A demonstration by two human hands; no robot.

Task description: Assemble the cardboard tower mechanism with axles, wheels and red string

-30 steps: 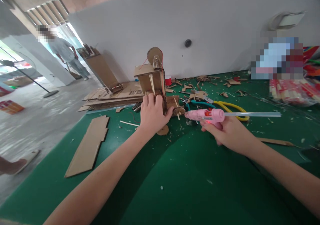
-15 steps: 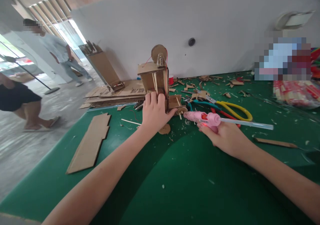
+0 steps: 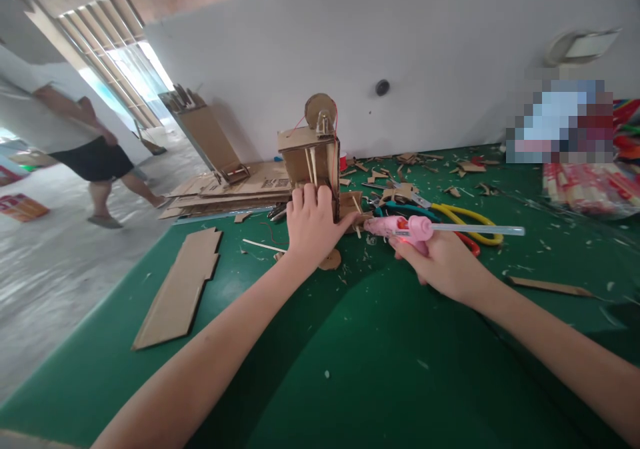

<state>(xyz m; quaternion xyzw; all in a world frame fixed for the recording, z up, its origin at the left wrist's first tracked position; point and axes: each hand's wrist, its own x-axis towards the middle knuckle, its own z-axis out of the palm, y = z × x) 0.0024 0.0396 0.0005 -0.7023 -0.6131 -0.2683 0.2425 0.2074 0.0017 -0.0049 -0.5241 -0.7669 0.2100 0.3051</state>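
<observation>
A cardboard model (image 3: 311,152) with a round disc and red thread on top stands on the green table (image 3: 360,369). My left hand (image 3: 313,226) is closed around its lower part, thumb stretched to the right. My right hand (image 3: 443,262) grips a pink glue gun (image 3: 400,226) with a clear glue stick sticking out behind. The gun's nozzle points left at the model's base, close to my left thumb. A small cardboard disc (image 3: 331,260) lies under my left wrist.
Yellow-handled scissors (image 3: 470,219) and teal and red handles lie behind the gun among cardboard scraps. Flat cardboard pieces (image 3: 183,289) lie at the left, stacked sheets (image 3: 225,192) behind. A packet of sticks (image 3: 590,186) sits far right. A person (image 3: 75,136) walks on the floor at left.
The glue gun has moved left, its nozzle closer to the model's base. My left hand stays on the model. The people in the background have walked on.
</observation>
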